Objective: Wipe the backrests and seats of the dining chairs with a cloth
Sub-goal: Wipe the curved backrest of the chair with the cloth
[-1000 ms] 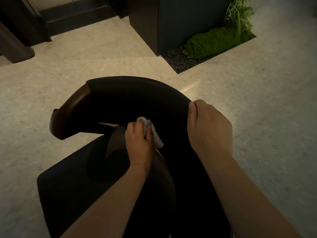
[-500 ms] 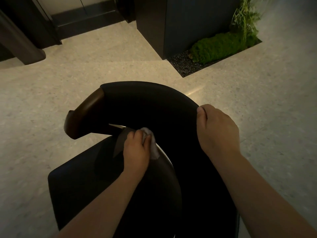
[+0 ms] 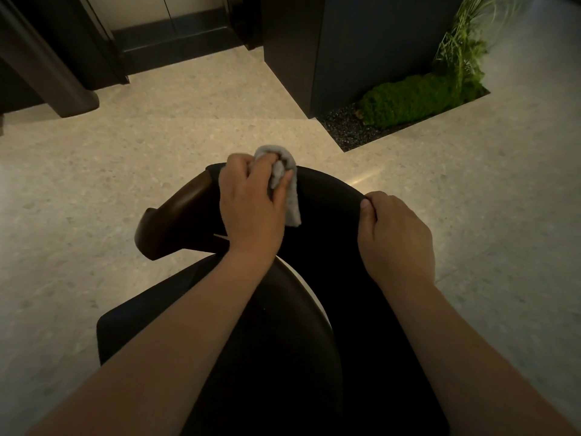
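Left hand is gripping the crumpled grey cloth, pressing it on the top rim of the curved black padded backrest beside its brown wooden arm end; right hand is clamping the same rim further right, hands apart. Rim's long axis is arcing from cloth toward right hand, so next stroke is probably running rightward.

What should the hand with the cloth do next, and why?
Probably sweep rightward along the curved black backrest: the left hand holds the grey cloth on its top edge near the left end, and the right hand grips it further along.
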`<act>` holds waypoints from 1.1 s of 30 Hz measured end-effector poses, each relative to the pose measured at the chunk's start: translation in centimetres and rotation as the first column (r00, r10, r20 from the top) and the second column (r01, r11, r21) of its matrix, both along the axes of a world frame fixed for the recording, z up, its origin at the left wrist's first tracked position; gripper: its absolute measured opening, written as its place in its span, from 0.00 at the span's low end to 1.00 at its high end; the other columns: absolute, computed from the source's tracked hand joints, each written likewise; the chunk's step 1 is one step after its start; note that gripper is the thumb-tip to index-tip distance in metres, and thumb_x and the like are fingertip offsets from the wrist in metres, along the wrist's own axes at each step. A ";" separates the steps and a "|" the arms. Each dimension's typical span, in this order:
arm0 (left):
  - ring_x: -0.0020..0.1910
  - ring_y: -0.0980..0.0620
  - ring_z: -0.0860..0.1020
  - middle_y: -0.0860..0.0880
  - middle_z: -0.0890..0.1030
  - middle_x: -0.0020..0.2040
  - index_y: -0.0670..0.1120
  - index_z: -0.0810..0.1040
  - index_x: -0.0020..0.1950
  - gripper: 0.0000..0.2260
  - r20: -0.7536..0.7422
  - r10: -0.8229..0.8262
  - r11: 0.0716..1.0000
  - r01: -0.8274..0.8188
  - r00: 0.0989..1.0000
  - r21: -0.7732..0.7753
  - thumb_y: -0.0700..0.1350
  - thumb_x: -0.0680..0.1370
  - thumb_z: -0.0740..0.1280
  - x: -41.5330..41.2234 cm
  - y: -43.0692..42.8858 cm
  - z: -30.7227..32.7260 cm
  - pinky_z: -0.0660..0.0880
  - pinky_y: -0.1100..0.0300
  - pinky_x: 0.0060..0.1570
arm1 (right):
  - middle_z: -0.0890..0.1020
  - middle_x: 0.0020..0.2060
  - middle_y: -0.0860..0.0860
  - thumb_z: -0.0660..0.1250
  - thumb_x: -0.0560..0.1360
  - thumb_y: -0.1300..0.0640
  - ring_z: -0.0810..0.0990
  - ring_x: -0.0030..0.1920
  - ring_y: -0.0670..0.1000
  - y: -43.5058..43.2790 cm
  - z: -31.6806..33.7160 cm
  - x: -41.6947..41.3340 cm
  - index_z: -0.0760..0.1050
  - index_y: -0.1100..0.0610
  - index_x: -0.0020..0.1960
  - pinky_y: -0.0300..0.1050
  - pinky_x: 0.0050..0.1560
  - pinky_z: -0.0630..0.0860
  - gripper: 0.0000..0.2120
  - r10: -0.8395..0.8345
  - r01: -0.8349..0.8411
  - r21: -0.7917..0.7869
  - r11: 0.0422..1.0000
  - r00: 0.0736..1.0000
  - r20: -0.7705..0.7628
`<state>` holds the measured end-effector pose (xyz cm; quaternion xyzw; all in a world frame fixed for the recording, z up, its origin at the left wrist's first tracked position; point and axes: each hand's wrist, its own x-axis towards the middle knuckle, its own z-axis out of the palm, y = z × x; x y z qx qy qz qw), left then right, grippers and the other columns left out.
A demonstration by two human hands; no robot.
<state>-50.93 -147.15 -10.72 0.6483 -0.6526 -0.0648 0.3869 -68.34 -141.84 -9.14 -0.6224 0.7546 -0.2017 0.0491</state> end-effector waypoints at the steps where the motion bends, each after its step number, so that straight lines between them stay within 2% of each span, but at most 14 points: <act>1: 0.52 0.52 0.67 0.47 0.72 0.53 0.47 0.76 0.56 0.12 0.058 0.008 1.000 -0.010 0.998 0.024 0.53 0.79 0.63 0.0 -0.8 -0.1 0.66 0.63 0.44 | 0.74 0.38 0.47 0.52 0.82 0.52 0.73 0.37 0.49 0.0 0.0 0.0 0.75 0.57 0.52 0.43 0.38 0.64 0.15 -0.002 0.002 -0.007 1.000 1.000 -0.002; 3: 0.54 0.49 0.69 0.46 0.72 0.56 0.47 0.76 0.58 0.13 0.124 0.035 0.995 -0.046 0.992 0.086 0.53 0.80 0.61 0.0 -1.8 -0.7 0.69 0.59 0.44 | 0.74 0.39 0.47 0.52 0.82 0.52 0.73 0.37 0.49 0.0 0.0 0.0 0.75 0.57 0.52 0.43 0.38 0.64 0.15 0.000 0.000 -0.012 1.000 1.000 -0.007; 5: 0.54 0.48 0.70 0.45 0.73 0.56 0.46 0.76 0.58 0.13 0.132 0.057 0.994 -0.069 0.990 0.086 0.52 0.80 0.61 -0.1 -1.8 -1.4 0.67 0.60 0.44 | 0.74 0.39 0.47 0.52 0.82 0.52 0.73 0.37 0.49 0.0 -0.1 0.1 0.75 0.56 0.52 0.42 0.38 0.64 0.15 0.002 -0.002 -0.013 1.000 1.000 -0.012; 10: 0.48 0.53 0.70 0.47 0.73 0.51 0.44 0.75 0.54 0.10 -0.006 0.012 0.998 -0.012 1.000 0.055 0.50 0.78 0.65 -0.4 0.6 -3.3 0.65 0.64 0.45 | 0.73 0.38 0.46 0.51 0.82 0.52 0.72 0.36 0.47 -0.1 -0.1 0.2 0.75 0.57 0.53 0.40 0.38 0.63 0.16 -0.003 0.003 -0.010 1.000 1.000 -0.026; 13: 0.47 0.57 0.70 0.52 0.71 0.48 0.46 0.73 0.51 0.10 -0.091 -0.021 0.992 0.032 0.996 0.118 0.52 0.78 0.63 -0.2 2.8 -4.4 0.64 0.67 0.44 | 0.72 0.37 0.46 0.52 0.82 0.52 0.71 0.35 0.48 0.0 -0.1 0.2 0.75 0.57 0.51 0.41 0.37 0.62 0.15 -0.010 0.010 -0.019 1.000 1.000 -0.028; 16: 0.45 0.57 0.70 0.54 0.69 0.48 0.47 0.73 0.51 0.11 -0.105 -0.040 0.990 0.053 0.994 0.129 0.54 0.78 0.62 0.2 3.7 -4.3 0.64 0.70 0.42 | 0.72 0.37 0.47 0.52 0.82 0.52 0.70 0.35 0.48 0.0 -0.1 0.3 0.75 0.57 0.51 0.41 0.37 0.62 0.15 -0.012 0.011 -0.018 1.000 0.999 -0.029; 20: 0.49 0.56 0.68 0.50 0.71 0.51 0.47 0.75 0.56 0.15 -0.058 -0.051 0.999 0.052 0.997 0.008 0.57 0.78 0.61 -0.8 0.8 -1.4 0.61 0.72 0.44 | 0.73 0.37 0.47 0.52 0.82 0.52 0.72 0.36 0.49 0.1 -0.1 0.3 0.75 0.57 0.51 0.42 0.37 0.65 0.15 -0.008 0.007 -0.024 1.000 0.999 -0.041; 23: 0.49 0.51 0.70 0.46 0.73 0.52 0.47 0.75 0.58 0.16 0.071 -0.074 0.996 0.070 0.995 0.059 0.57 0.78 0.61 -2.2 -1.4 -0.5 0.67 0.63 0.42 | 0.73 0.38 0.47 0.51 0.82 0.52 0.72 0.36 0.49 0.1 0.0 0.3 0.75 0.57 0.52 0.43 0.37 0.65 0.15 -0.008 0.008 -0.011 1.000 0.999 -0.046; 25: 0.49 0.49 0.71 0.45 0.73 0.52 0.46 0.74 0.58 0.17 0.130 -0.066 0.995 0.056 0.989 0.080 0.57 0.79 0.60 -2.4 -1.7 -0.9 0.66 0.60 0.40 | 0.74 0.39 0.48 0.51 0.82 0.52 0.73 0.37 0.49 0.1 0.0 0.3 0.75 0.57 0.53 0.43 0.38 0.67 0.16 -0.002 0.002 0.001 1.000 0.999 -0.041; 27: 0.47 0.48 0.72 0.44 0.73 0.52 0.45 0.74 0.56 0.18 0.153 -0.057 0.996 0.046 0.987 0.076 0.58 0.80 0.57 -1.6 -1.8 -1.4 0.65 0.59 0.39 | 0.76 0.39 0.48 0.51 0.82 0.52 0.74 0.37 0.49 0.1 0.1 0.2 0.75 0.57 0.53 0.43 0.38 0.69 0.16 -0.001 0.001 0.000 1.000 0.999 -0.038; 29: 0.44 0.48 0.72 0.44 0.74 0.51 0.44 0.73 0.56 0.19 0.169 -0.027 0.997 0.015 0.985 0.076 0.58 0.80 0.55 -0.4 -1.9 -1.9 0.65 0.59 0.37 | 0.75 0.38 0.48 0.51 0.82 0.52 0.73 0.36 0.49 0.2 0.0 0.3 0.76 0.57 0.52 0.42 0.37 0.67 0.16 -0.001 0.001 -0.011 1.000 0.999 -0.038; 33: 0.42 0.52 0.70 0.46 0.74 0.49 0.46 0.73 0.55 0.16 0.144 0.044 0.994 -0.058 0.989 0.092 0.57 0.79 0.56 0.3 -1.0 -2.9 0.64 0.60 0.37 | 0.72 0.37 0.47 0.52 0.82 0.52 0.71 0.35 0.48 0.1 -0.1 0.3 0.76 0.58 0.52 0.41 0.37 0.63 0.16 -0.008 0.006 -0.032 0.999 0.999 -0.044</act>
